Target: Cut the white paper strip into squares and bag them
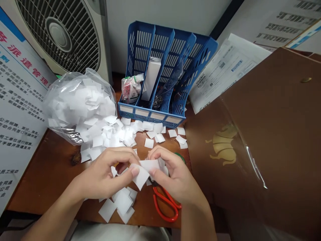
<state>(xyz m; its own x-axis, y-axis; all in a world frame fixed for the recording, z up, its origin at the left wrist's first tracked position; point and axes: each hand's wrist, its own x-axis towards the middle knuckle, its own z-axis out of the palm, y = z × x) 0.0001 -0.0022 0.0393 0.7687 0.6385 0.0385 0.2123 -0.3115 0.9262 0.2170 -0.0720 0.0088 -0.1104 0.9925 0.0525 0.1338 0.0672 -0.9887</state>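
My left hand (110, 172) pinches a small white paper square (140, 177) between thumb and fingers. Close against it, my right hand (173, 170) grips another white paper piece (150, 164), its thumb pressed on the front. The two pieces overlap between my hands; whether they are joined I cannot tell. Scissors with red handles (165, 204) lie on the table under my right hand, their blades mostly hidden. Several loose paper squares (122, 201) lie in front of my left wrist. Behind both hands spreads a heap of similar squares (112, 134).
A clear plastic bag (81, 100) full of white squares spills onto the wooden table (45, 167). Behind stands a blue file rack (163, 67) holding a white box (151, 77) and small packets. A fan (60, 33) is at back left, a brown box (250, 140) at right.
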